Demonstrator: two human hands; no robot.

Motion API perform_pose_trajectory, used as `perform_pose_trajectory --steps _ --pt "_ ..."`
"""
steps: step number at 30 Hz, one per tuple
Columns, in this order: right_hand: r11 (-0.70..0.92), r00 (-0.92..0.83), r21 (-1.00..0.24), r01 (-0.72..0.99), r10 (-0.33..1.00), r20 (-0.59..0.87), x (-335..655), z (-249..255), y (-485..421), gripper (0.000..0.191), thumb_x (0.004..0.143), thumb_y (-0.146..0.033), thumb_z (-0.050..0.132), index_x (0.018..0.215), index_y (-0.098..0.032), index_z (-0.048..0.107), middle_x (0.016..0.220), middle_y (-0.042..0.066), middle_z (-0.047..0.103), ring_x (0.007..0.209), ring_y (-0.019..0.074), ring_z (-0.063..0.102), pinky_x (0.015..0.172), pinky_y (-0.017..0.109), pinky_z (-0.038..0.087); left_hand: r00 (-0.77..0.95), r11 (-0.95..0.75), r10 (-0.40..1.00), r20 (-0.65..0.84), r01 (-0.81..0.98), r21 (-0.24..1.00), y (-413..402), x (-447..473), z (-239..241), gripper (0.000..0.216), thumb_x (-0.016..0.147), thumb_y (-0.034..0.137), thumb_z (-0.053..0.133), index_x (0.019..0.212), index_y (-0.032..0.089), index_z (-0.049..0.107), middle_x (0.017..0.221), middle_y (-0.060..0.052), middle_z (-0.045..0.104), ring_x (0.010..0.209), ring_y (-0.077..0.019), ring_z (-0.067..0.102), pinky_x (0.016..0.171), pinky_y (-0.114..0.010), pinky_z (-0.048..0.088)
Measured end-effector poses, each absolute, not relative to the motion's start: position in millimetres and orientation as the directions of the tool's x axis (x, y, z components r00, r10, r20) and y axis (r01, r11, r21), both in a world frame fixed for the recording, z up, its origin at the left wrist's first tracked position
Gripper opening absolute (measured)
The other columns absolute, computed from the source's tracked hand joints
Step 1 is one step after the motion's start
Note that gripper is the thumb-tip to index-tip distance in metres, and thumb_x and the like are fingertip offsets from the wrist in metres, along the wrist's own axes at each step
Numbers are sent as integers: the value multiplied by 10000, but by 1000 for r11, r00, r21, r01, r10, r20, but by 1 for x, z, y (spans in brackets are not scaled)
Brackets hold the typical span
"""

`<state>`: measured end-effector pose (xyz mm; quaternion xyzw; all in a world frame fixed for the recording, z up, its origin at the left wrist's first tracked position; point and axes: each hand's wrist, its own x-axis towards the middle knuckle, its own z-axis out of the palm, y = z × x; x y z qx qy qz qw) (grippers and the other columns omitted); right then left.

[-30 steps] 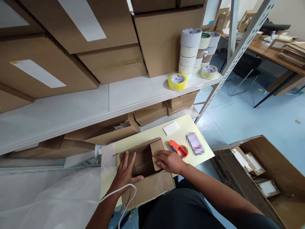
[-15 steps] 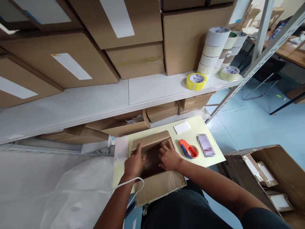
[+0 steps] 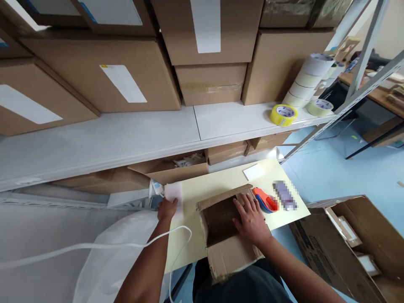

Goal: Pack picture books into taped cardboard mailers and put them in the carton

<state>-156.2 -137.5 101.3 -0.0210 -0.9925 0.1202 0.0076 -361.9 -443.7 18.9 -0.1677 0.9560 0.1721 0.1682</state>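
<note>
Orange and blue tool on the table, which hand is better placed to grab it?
Your right hand, most likely: it's at the open box's right side, close to the tool. Your left hand is across the box, by the white sheet.

1 yellow tape roll [image 3: 283, 119] on white shelf [image 3: 145, 130].

Cream table [image 3: 192, 189]: open carton [image 3: 229, 254], orange tool [image 3: 261, 196], white card [image 3: 253, 172], pixelated object [image 3: 285, 195], whitish sheet [image 3: 174, 190].

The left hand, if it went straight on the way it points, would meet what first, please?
The left hand would likely meet the white sheet at its fingers; beyond that, probably the open box below the shelf, though depth is unclear.
</note>
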Motion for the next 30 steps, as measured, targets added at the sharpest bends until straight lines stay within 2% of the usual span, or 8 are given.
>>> perform_pose_trajectory --steps 5,9,13,18,22,25,27,30 --pt "973 -990 -187 138 140 -1 -156 105 -153 614 948 -330 587 1538 -203 473 1650 167 364 1547 393 244 1202 591 292 -838 843 -329 -436 -469 265 -461 -380 -5 692 871 447 557 1332 -64 488 1409 -417 507 1372 -501 489 1027 -572 457" --pt "961 -972 -146 233 232 -26 -158 101 -157 658 927 -359 610 1547 -211 450 1667 181 322 1558 404 201 1190 595 302 -821 816 -307 -482 -488 310 -477 -389 -13 756 780 499 680 1316 -4 503 1369 -377 572 1309 -493 555 973 -556 507" --pt "956 -961 -92 277 276 -28 -163 92 -164 785 875 -370 671 1583 -178 391 1701 205 234 1571 440 136 1202 616 248 -814 786 -308 -493 -510 351 -479 -389 -16 779 739 502 719 1322 23 526 1370 -374 581 1284 -505 583 969 -582 526" --pt "928 -929 -52 370 368 -46 -173 86 -163 757 896 -226 572 1609 -133 338 1685 237 268 1559 443 201 1158 617 297 -833 707 -311 -458 -525 473 -463 -375 -10 739 780 462 692 1359 40 511 1328 -324 639 1238 -482 623 954 -588 540" --pt "916 -919 -77 394 393 -37 -179 92 -152 689 912 -152 484 1591 -120 368 1644 225 369 1493 404 358 1127 574 358 -861 572 -276 -428 -505 647 -456 -361 16 690 869 530 598 1373 68 506 1229 -218 719 1056 -350 724 748 -419 621" --pt "915 -924 -132 382 377 -62 -183 104 -144 627 918 -153 471 1543 -124 435 1611 210 431 1434 374 437 1083 525 420 -892 432 -259 -371 -451 781 -457 -349 57 656 929 540 479 1467 166 442 1399 -134 656 1095 -299 715 687 -360 632" --pt "897 -919 -196 395 387 -79 -185 113 -139 578 943 -181 453 1519 -135 453 1584 196 471 1404 345 479 1055 482 452 -934 291 -257 -249 -320 901 -458 -339 90 680 896 513 544 1510 251 415 1530 -72 567 1242 -310 651 781 -386 651" --pt "855 -909 -312 415 404 -104 -187 127 -128 504 991 -214 405 1489 -158 463 1513 165 555 1326 284 564 1003 388 487 -983 265 -182 -35 -83 961 -452 -316 134 691 852 543 623 1488 343 443 1505 20 595 1326 -300 599 967 -455 614"
